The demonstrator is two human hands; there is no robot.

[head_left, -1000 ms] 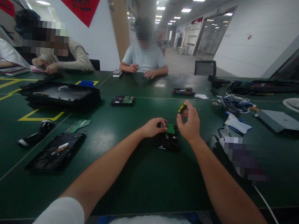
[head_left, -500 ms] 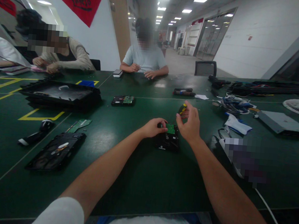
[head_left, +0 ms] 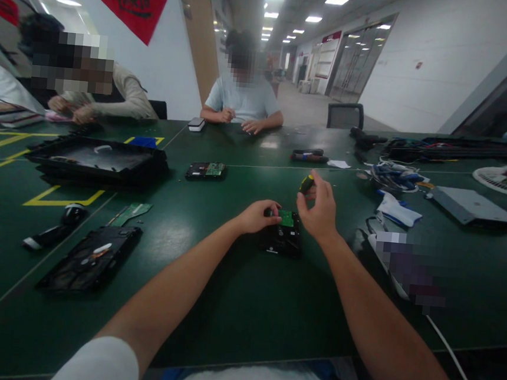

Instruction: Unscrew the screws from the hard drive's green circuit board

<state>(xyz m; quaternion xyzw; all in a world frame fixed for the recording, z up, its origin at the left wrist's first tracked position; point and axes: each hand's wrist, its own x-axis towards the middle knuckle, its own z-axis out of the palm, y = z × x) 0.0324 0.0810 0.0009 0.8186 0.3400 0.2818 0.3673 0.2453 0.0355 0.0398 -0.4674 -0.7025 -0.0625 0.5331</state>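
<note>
A black hard drive (head_left: pixel 281 241) with a green circuit board (head_left: pixel 286 217) lies on the table in front of me. My left hand (head_left: pixel 257 216) grips its far left side, thumb and fingertips closed by the edge of the board. Above the drive's right side, my right hand (head_left: pixel 321 205) is closed around a screwdriver (head_left: pixel 307 183) with a yellow and black handle. The fingers cover part of the handle, and I cannot make out the shaft or whether the tip touches the drive.
Another hard drive (head_left: pixel 206 170) lies farther off. To the left are an opened black casing (head_left: pixel 90 258), a loose circuit board (head_left: pixel 130 214) and stacked black trays (head_left: pixel 99 159). At right are a grey metal box (head_left: pixel 476 206), cables (head_left: pixel 392 175) and a pouch (head_left: pixel 400 268). Two co-workers sit opposite.
The whole view has shifted slightly, with things appearing a little farther left. The screwdriver handle in my right hand has changed its tilt slightly. My left hand stays at the drive.
</note>
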